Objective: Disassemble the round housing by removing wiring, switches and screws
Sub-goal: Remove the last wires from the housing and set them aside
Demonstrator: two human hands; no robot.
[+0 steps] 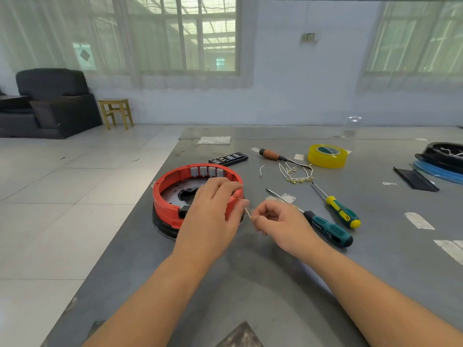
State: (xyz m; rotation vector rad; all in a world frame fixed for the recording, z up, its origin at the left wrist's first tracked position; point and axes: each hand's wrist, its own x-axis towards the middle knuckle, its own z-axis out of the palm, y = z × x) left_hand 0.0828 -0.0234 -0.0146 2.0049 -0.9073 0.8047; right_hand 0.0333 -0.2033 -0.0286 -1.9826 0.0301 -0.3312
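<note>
A person's two bare forearms reach forward over a grey bench (250, 284), working on a round red housing (164, 194) that sits near the bench's left edge, on a black base. The left hand (213, 209) rests over the near right part of the housing's rim, palm down, fingers curled and close together; its fingertips seem to pinch one end of a thin pale wire (247, 212) just at the rim, probably to steady the housing while the wire is worked free. The right hand (278, 221) sits just beside the housing on its right, low over the bench, fingers curled inward, thumb and forefinger pinching the other end of the same short wire, so the wire runs between the two hands. Inside the housing's far wall a row of small grey switches (207, 171) is still seated, suggesting the wiring comes out first and the switches later. Loosened wires with small brass terminals (298, 175) lie in a heap toward the middle of the bench, apparently set aside out of the way. Two green-handled screwdrivers (328, 230) lie just right of the right hand, within easy reach for the screws. Further back lie a wooden-handled tool (271, 155), a black bit case (228, 158) and a yellow tape roll (327, 156).
</note>
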